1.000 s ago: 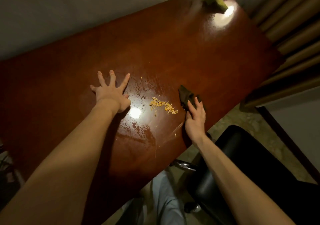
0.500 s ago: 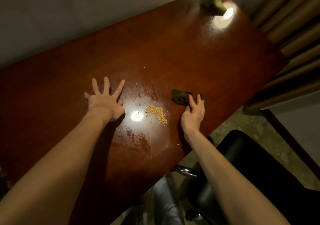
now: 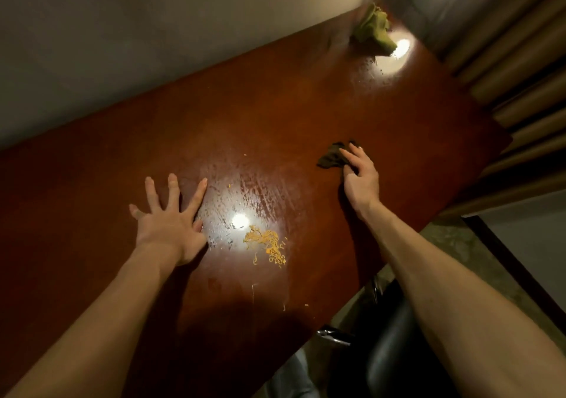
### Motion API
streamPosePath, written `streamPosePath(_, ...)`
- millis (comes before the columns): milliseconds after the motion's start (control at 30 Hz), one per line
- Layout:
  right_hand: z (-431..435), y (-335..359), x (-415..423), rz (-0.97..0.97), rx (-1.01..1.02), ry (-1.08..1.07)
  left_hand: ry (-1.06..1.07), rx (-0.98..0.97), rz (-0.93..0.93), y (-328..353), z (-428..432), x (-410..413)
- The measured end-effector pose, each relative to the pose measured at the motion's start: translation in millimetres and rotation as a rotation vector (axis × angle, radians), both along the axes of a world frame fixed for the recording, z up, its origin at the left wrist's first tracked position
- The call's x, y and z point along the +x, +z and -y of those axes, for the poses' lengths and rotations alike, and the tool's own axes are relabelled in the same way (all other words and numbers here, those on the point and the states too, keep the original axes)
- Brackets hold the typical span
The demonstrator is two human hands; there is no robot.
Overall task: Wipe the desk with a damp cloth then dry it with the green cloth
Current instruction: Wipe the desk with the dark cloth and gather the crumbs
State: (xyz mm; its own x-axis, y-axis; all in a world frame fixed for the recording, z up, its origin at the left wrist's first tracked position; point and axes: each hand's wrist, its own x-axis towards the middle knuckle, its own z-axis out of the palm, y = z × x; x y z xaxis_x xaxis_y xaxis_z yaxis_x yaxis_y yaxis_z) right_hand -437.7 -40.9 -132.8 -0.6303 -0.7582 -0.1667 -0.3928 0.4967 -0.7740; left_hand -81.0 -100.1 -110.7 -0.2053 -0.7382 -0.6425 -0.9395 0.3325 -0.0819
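Observation:
A glossy red-brown desk point(image 3: 306, 115) fills the view, with wet streaks around its middle. My right hand point(image 3: 360, 177) presses a dark damp cloth point(image 3: 332, 157) flat onto the desk with nearly straight fingers; part of the cloth is hidden under the fingers. My left hand point(image 3: 170, 217) lies palm down on the desk with fingers spread, holding nothing. Between the hands, nearer me, lies a small pile of yellow-orange crumbs point(image 3: 268, 244). The crumpled green cloth point(image 3: 375, 31) sits at the far right corner of the desk.
A grey wall point(image 3: 153, 30) runs along the desk's far side. Brown curtains point(image 3: 520, 76) hang to the right. A black office chair point(image 3: 395, 351) stands by the desk's near edge, over a speckled floor point(image 3: 453, 244).
My right hand slid the dark cloth away from the crumb pile, toward the far right. The camera shifted, so the crumbs now lie nearer me. The left hand stayed flat.

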Motion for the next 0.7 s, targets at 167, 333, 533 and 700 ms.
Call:
streamPosePath(167,8,-10,16,-0.044,-0.014,0.302,0.033,0.005,0.001,1,0,-2)
streamPosePath(333,-25,-14,52,-0.039,-0.014,0.468,0.066,0.005,-0.025,4,0,-6)
streamPosePath(533,-54,-15,69,0.01,0.002,0.403,0.091,-0.01,-0.04,8,-4,-7)
streamPosePath(700,-11,-7,56,0.005,0.041,0.346,0.091,-0.026,-0.059,5,-3,-6)
